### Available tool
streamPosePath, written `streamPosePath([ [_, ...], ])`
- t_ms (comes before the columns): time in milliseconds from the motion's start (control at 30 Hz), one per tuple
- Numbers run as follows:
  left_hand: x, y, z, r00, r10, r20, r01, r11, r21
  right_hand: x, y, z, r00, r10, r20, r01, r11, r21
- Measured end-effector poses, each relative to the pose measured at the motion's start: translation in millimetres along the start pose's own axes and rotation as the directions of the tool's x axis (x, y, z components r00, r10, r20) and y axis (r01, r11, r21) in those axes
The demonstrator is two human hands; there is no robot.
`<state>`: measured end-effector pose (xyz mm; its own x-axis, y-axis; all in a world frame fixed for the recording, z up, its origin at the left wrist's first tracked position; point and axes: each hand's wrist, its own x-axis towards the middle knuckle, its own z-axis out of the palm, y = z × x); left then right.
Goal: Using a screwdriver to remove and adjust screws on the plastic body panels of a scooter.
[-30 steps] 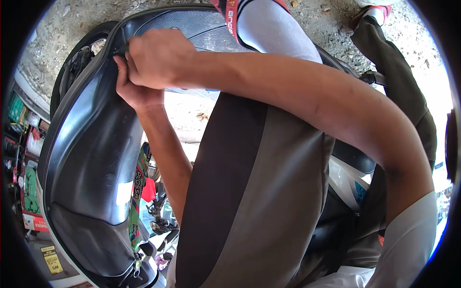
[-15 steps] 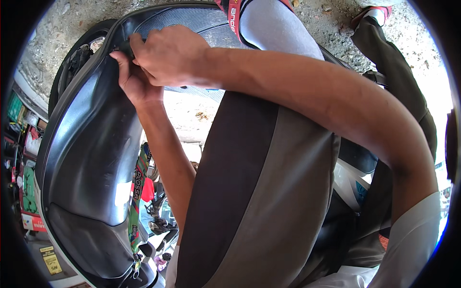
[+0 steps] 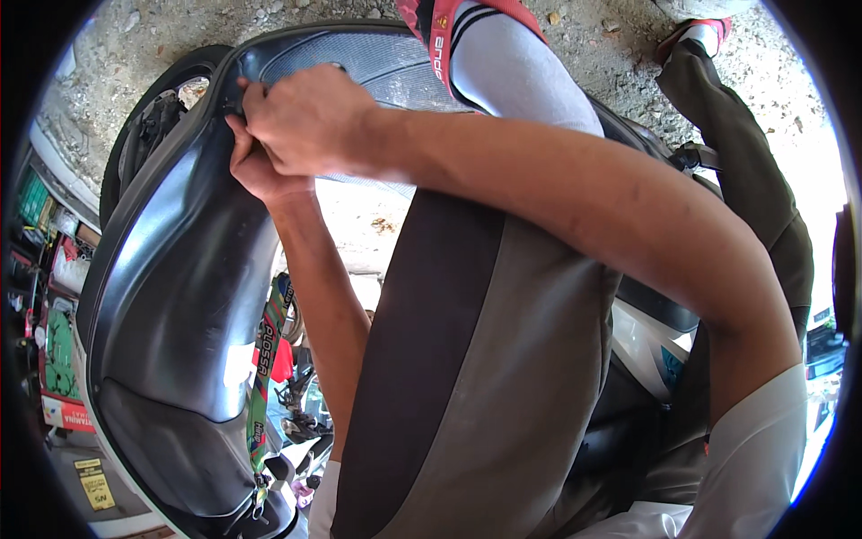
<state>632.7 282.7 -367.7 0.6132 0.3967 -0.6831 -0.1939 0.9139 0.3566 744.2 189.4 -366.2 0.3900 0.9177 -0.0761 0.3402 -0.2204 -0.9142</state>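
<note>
Both hands meet at the corner where the scooter's black inner panel (image 3: 162, 305) joins its ridged footboard (image 3: 377, 72). My right hand (image 3: 310, 117) is curled closed, knuckles up, over that corner. Just beneath it, my left hand (image 3: 269, 175) has its thumb raised against the panel edge, and its other fingers are mostly covered by the right hand. Whatever sits between the fingers is hidden. My right forearm crosses above my bent knee in dark trousers (image 3: 503, 359), while the left forearm rises between knee and panel.
A patterned lanyard (image 3: 263, 359) hangs beside the panel from a key area at the bottom. A foot in a white sock and red sandal (image 3: 440, 45) rests on the footboard. The scooter's wheel (image 3: 126, 144) shows at left, with gravel ground (image 3: 162, 36) beyond. Shelved goods (image 3: 58, 350) line the left.
The view has shifted slightly, so the scooter sits a little lower and further right. My hands stay together at the same corner, the right one turned slightly.
</note>
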Motion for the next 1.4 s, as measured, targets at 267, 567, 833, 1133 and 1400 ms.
streamPosePath([
  [267,-6.6,-9.4,2.1,0.999,0.039,-0.032,-0.036,0.997,0.075,2.4,8.6,13.2,0.946,0.321,0.048,-0.316,0.876,0.364],
  [567,0.7,-6.2,2.5,0.930,0.250,-0.269,-0.165,0.939,0.300,7.5,18.1,-1.6,0.773,0.444,0.454,-0.631,0.456,0.628],
  [833,-7.0,-5.9,13.8,0.949,0.183,-0.257,-0.092,0.940,0.329,-12.3,-5.9,11.8,0.981,0.194,-0.020,-0.191,0.977,0.098],
  [1133,-4.9,-19.2,18.3,0.993,0.090,-0.082,-0.068,0.969,0.237,-1.9,-3.0,15.2,0.995,0.096,0.015,-0.097,0.995,0.026],
  [1400,-14.6,-14.3,18.2,0.985,0.074,-0.154,-0.050,0.986,0.157,5.2,-8.8,8.7,0.938,0.341,0.067,-0.347,0.908,0.233],
])
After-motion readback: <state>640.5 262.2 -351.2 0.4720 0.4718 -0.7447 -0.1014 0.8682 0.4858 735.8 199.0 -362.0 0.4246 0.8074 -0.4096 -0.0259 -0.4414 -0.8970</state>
